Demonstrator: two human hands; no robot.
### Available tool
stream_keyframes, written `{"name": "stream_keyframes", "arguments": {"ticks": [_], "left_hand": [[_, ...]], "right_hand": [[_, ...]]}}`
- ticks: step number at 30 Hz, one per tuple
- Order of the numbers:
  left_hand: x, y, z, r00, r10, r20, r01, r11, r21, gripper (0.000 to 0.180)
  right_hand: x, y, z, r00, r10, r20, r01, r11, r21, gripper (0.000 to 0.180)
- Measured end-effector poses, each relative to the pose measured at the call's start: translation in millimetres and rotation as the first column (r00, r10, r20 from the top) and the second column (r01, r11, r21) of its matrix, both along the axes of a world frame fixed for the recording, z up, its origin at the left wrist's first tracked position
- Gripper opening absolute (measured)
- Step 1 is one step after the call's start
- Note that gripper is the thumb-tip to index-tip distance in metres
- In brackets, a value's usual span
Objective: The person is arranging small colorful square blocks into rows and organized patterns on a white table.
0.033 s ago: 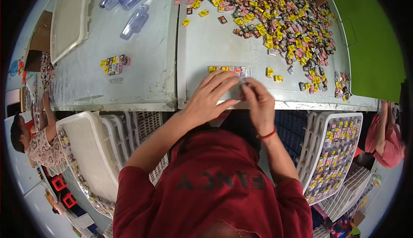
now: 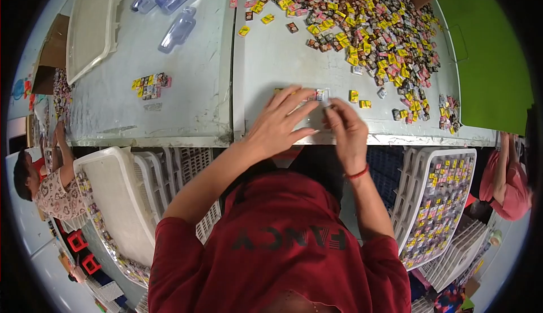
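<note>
A short row of small coloured boxes (image 2: 320, 94) lies in a clear plastic tray near the table's front edge. My left hand (image 2: 283, 121) rests over it with fingers stretched out, covering most of the row. At the tray's right end, my right hand (image 2: 348, 127) has its thumb and fingers pinched together; what lies between them is too small and hidden to make out. Just right of this hand are two loose yellow boxes, one upright-looking yellow box (image 2: 353, 96) and another yellow box (image 2: 365, 104).
A big heap of small boxes (image 2: 384, 58) spreads across the back right. Clear bluish trays (image 2: 178, 30) and a block of boxes (image 2: 151, 85) lie on the left table. White crates (image 2: 121, 200) stand left, a box-filled crate (image 2: 438, 205) right. People work at both sides.
My right hand has shifted a little to the right and slightly away from my left hand. The fingers of my left hand now cover more of the row.
</note>
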State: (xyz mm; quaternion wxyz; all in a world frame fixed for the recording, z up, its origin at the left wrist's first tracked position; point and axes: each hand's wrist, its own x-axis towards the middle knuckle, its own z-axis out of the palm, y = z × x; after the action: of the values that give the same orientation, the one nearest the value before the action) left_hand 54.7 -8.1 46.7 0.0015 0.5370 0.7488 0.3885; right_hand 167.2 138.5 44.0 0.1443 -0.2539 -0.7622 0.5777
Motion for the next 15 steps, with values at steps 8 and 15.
{"name": "stream_keyframes", "arguments": {"ticks": [8, 15], "left_hand": [[-32, 18, -35, 0.960, -0.115, -0.256, 0.087, 0.989, -0.118, 0.036], [-29, 18, -37, 0.986, -0.059, -0.157, 0.054, 0.998, -0.035, 0.026]], "right_hand": [[-11, 49, -11, 0.998, -0.045, -0.041, 0.048, 0.997, 0.058, 0.017], [-39, 40, -16, 0.985, 0.065, 0.159, -0.128, 0.897, 0.424, 0.018]]}}
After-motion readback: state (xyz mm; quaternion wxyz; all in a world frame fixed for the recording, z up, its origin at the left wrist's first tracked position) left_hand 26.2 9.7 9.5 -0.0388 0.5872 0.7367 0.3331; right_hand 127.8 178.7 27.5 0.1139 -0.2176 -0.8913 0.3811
